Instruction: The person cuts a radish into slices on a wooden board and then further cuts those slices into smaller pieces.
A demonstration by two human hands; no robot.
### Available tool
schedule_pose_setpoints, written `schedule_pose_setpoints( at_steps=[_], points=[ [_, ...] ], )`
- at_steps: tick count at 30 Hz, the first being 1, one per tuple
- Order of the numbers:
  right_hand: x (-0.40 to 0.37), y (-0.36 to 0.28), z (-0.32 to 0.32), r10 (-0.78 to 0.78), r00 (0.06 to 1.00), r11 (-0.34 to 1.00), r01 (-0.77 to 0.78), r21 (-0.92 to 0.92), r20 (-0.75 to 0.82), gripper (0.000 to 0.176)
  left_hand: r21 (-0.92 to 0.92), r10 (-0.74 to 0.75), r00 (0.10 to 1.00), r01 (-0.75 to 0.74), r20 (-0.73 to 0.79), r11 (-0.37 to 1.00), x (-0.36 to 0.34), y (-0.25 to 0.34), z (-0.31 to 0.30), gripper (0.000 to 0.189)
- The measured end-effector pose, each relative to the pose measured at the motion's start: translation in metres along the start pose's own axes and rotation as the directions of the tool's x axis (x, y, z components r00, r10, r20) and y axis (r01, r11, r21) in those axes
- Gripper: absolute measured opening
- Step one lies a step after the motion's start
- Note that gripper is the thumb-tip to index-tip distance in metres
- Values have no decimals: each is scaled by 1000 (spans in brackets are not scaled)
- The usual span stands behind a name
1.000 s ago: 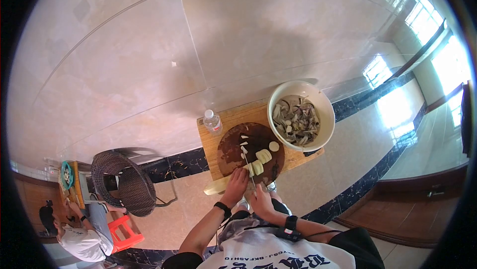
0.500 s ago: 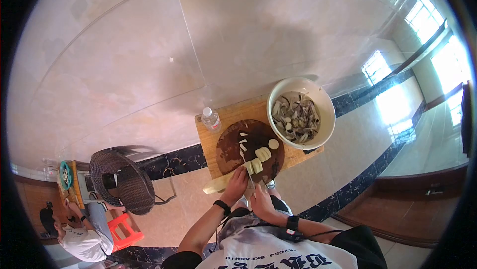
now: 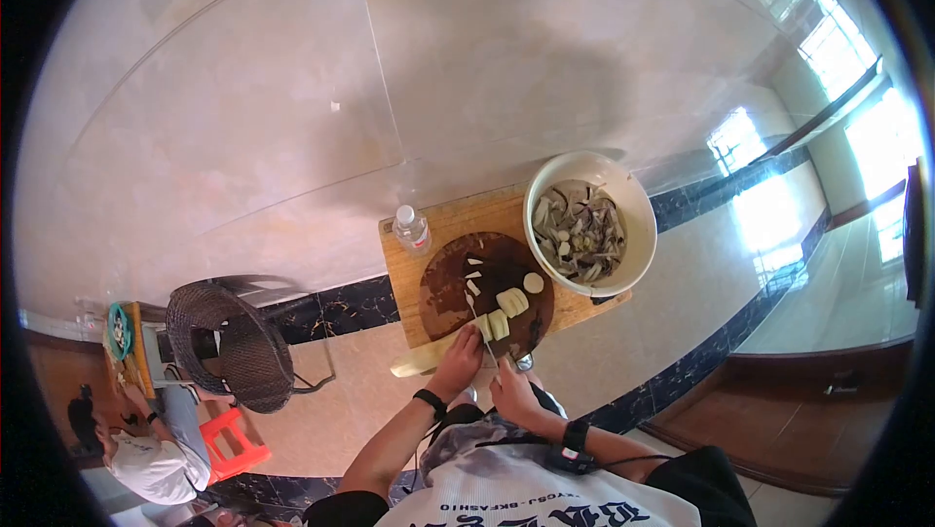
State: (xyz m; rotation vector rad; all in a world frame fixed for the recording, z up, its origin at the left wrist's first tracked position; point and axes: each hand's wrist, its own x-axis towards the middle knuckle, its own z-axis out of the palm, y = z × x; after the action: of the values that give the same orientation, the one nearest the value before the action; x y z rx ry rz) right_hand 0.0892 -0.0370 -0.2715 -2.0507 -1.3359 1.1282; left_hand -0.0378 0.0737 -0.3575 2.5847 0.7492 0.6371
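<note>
1. One pale vegetable (image 3: 417,360) lies over the near left edge of the round board (image 3: 451,283), the left hand (image 3: 461,361) gripping it.
2. Right hand (image 3: 518,395) closes round the knife (image 3: 490,346), blade at the cut end.
3. Bottle (image 3: 412,235), its label unreadable from here, and basin (image 3: 642,235) share the wooden surface (image 3: 477,212).
4. "BKFASHIO" shows on the wearer's shirt (image 3: 487,473).
</note>
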Motion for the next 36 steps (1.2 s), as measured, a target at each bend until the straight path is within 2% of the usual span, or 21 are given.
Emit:
schedule_pose_setpoints(
  at_steps=[7, 13, 16, 19, 22, 25, 27, 31, 34, 36],
  points=[
    [5, -1, -1, 13, 1000, 1000, -14, 20, 23, 33, 23, 5, 999, -6, 35, 1000, 2, 0, -2, 29],
    [10, 12, 6, -20, 1000, 999, 21, -40, 21, 36, -102, -67, 998, 66, -14, 993, 4, 0, 1, 29],
    [25, 28, 17, -40, 999, 997, 41, -59, 10, 37, -231, -141, 989, 146, 39, 962, 2, 7, -3, 29],
    [46, 31, 23, -20, 999, 996, 22, -87, 31, 40, 3, -63, 998, 63, 1, 998, -1, 5, 5, 28],
    [47, 34, 21, -49, 999, 994, 51, -94, 20, 39, -94, -104, 994, 102, -15, 990, -1, 5, 7, 25],
    [46, 36, 15, -61, 997, 995, 65, -76, 51, 40, 9, -30, 1000, 30, 9, 1000, -1, 3, 1, 22],
    [49, 37, 11, -88, 994, 994, 92, -53, 67, 41, -4, -45, 999, 45, 15, 999, -1, 3, 2, 19],
    [55, 34, 8, -41, 993, 998, 45, -41, 108, 41, -57, -59, 998, 60, 10, 997, 2, 6, -4, 17],
    [54, 32, 0, -10, 992, 999, 17, -48, 128, 40, -15, -94, 994, 95, 57, 995, -1, 7, -5, 20],
    [53, 33, -4, -34, 994, 998, 39, -43, 102, 38, 31, -122, 992, 122, 10, 992, -3, 11, -4, 24]
  ],
)
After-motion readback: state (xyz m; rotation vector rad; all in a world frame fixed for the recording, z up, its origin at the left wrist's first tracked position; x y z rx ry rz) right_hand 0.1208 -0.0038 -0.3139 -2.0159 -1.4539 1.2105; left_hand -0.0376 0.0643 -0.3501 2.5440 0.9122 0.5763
